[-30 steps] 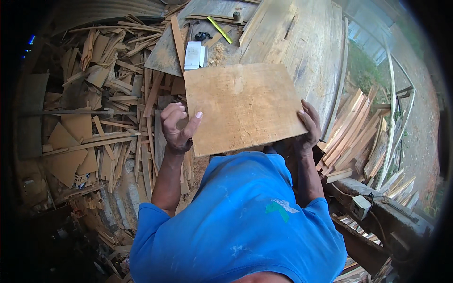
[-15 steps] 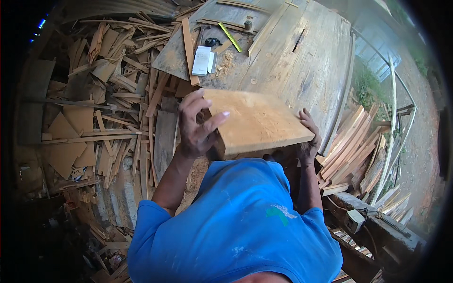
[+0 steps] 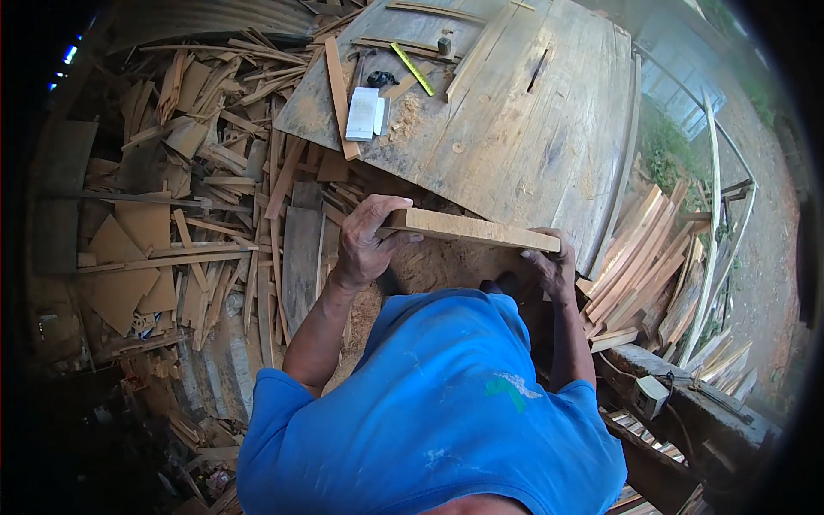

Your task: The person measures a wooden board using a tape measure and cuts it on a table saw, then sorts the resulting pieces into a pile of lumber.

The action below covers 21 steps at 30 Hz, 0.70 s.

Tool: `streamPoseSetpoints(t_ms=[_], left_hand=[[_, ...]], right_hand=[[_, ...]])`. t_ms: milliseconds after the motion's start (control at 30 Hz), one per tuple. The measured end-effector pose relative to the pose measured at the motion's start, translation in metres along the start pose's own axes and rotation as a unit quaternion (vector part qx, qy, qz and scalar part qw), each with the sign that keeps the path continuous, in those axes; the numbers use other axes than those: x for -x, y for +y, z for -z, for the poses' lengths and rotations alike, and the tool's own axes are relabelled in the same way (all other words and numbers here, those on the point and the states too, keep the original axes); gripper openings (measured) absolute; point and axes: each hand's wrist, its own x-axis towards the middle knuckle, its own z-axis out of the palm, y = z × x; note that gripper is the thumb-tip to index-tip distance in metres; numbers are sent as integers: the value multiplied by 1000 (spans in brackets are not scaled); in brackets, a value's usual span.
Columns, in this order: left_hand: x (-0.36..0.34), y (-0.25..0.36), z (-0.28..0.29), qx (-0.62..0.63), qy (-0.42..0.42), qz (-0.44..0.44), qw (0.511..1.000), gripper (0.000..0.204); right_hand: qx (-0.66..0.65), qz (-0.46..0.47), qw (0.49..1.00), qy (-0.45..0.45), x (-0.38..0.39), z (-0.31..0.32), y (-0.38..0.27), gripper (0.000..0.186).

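Between my two hands is a thick, light brown wooden board (image 3: 476,230), held edge-up so that mostly its narrow long edge shows. My left hand (image 3: 367,245) grips its left end, fingers over the top and thumb along the near side. At the other end my right hand (image 3: 554,262) is closed round the corner, with the thumb against the near side. The board is in front of my blue shirt, by the near edge of the wooden worktable (image 3: 506,163). Its broad faces are largely hidden from view.
On the table lie a yellow tape measure (image 3: 413,69), a white box (image 3: 362,114), a wooden strip (image 3: 341,99), a small dark block (image 3: 444,46) and wood shavings (image 3: 407,118). Scrap wood (image 3: 197,154) is heaped at left; stacked slats (image 3: 635,257) lean at right.
The board has tipped from showing its broad face to showing its narrow edge. It has come off the view of the tabletop, and both hands have turned with it.
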Motion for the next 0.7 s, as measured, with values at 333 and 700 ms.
streamPoseSetpoints(t_ms=[333, 700], left_hand=[[18, -40, -36, 228, -13, 357, 906, 41], [23, -36, -87, 403, -87, 417, 810, 61]], right_hand=[[-175, -10, 982, 70, -13, -15, -4, 44], [-164, -172, 961, 142, -19, 36, 33, 41]])
